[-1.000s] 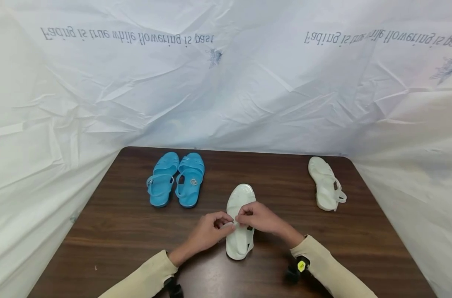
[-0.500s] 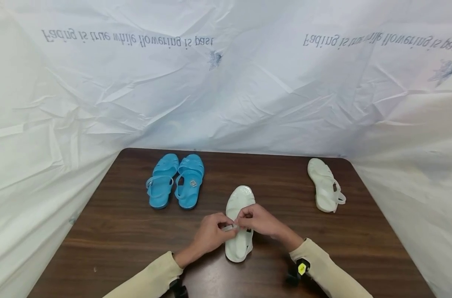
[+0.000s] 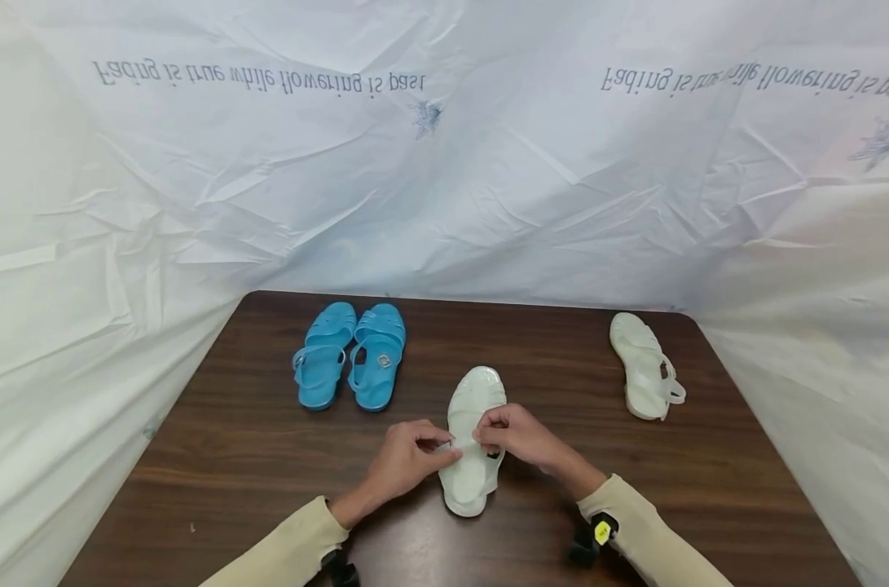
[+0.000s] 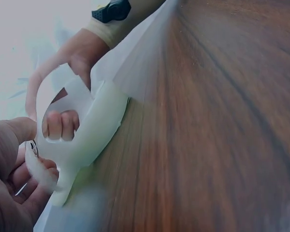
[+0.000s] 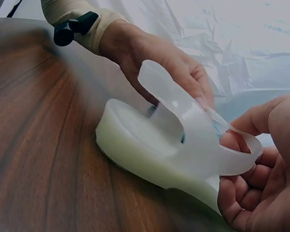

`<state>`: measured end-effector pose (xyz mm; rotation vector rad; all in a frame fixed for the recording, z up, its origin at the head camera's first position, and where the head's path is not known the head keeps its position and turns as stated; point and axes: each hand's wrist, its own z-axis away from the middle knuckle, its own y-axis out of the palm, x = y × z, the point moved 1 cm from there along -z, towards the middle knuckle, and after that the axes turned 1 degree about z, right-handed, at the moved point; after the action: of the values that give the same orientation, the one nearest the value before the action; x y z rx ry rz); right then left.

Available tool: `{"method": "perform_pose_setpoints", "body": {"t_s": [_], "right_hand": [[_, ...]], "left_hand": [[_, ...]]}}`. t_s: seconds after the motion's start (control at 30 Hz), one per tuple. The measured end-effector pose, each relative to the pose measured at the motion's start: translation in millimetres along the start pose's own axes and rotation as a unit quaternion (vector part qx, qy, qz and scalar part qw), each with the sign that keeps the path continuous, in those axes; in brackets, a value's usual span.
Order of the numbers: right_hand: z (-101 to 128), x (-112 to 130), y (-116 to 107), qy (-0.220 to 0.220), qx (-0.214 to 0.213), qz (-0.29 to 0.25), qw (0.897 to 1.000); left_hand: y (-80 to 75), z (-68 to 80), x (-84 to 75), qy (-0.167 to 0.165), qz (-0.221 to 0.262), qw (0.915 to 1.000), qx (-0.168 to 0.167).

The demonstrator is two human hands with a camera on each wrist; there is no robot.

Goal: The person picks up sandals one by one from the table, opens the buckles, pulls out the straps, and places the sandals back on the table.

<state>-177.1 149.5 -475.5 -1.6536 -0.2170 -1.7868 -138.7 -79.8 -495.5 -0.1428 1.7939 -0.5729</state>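
The white sandal (image 3: 464, 424) lies near the desk's (image 3: 231, 456) middle, toe toward the far edge, heel nearest the person, long axis leaning slightly right. The left hand (image 3: 407, 458) narrowly pinches its buckle (image 4: 35, 149); the right hand (image 3: 521, 436) grips the strap (image 5: 239, 162).

Two blue sandals (image 3: 376, 375) lie before white sheeting (image 3: 488, 196).
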Motion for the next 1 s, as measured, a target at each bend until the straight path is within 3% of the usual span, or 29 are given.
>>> {"method": "perform_pose_setpoints", "body": {"t_s": [0.27,0.5,0.73,1.0], "right_hand": [[6.5,-2.3,-12.5,0.005,-0.009,0.012,1.0],[0.3,10.8,-8.3,-0.021,-0.006,0.023,0.999],[-7.6,14.4,3.0,-0.012,0.004,0.09,0.996],[-2.9,6.8,8.6,0.009,0.012,0.034,0.999]], "left_hand": [[-5.6,-0.8,1.7,0.006,0.002,0.9999,0.011],[-2.1,-3.6,-2.2,0.003,-0.014,0.9996,0.024],[0.6,-3.2,-3.0,0.006,-0.016,0.9997,0.015],[2.0,2.5,-1.0,0.005,0.002,1.0,-0.006]]}}
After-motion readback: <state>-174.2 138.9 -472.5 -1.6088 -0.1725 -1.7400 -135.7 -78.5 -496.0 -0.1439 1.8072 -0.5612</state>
